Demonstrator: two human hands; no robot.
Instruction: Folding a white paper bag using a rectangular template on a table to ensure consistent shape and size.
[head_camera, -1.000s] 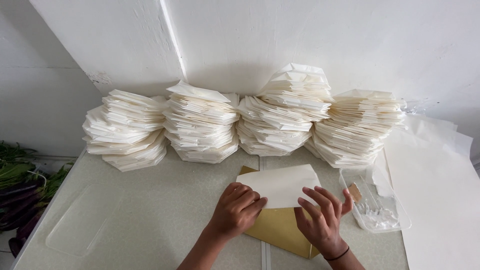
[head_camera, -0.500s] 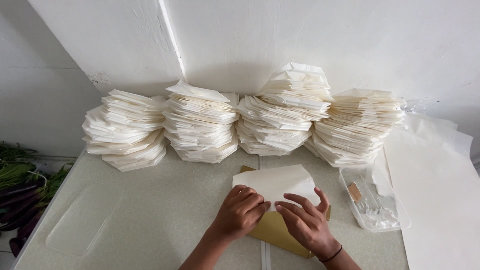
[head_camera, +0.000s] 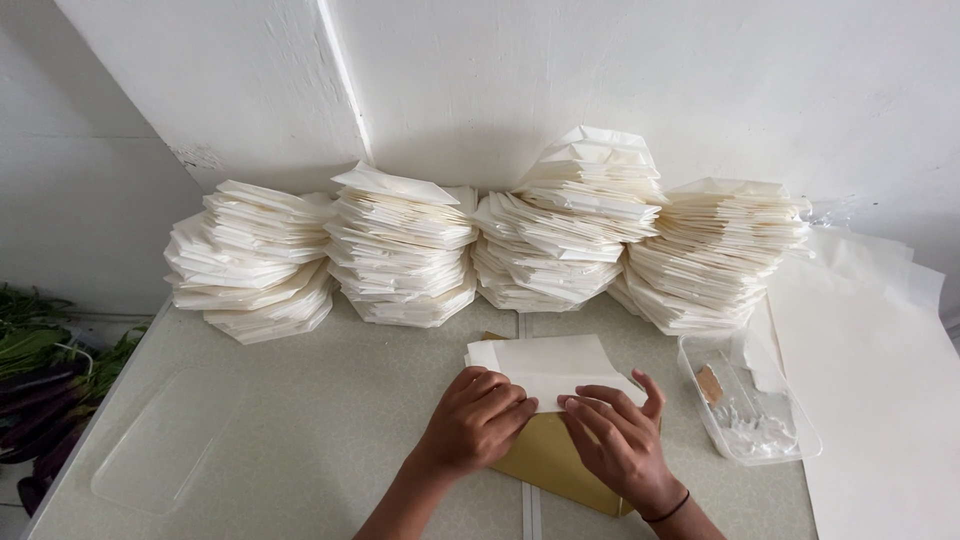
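— Where do we have the paper sheet (head_camera: 548, 366) just now?

— It lies on the desk (head_camera: 330, 420), in front of the four stacks of folded paper (head_camera: 490, 245) along the wall, and partly over a tan envelope (head_camera: 550, 462). Our left hand (head_camera: 478, 420) presses on its near left edge, fingers curled and knuckles up. Our right hand (head_camera: 617, 435) lies flat just beside it, fingers spread and pointing left along the sheet's lower right edge. Neither hand grips anything; both press down on the paper.

— What can't we make out?

— The near edge of the sheet is covered by our hands, so we cannot tell how it is folded there. Most of the envelope is hidden beneath the sheet and our wrists; only a near corner and a sliver at the top show. To the right, a clear plastic tray (head_camera: 800, 440) holds small white scraps and a brownish bit we cannot identify. A clear lid (head_camera: 170, 440) lies flat at the left, and the large white sheet (head_camera: 880, 400) on the right runs out of view.
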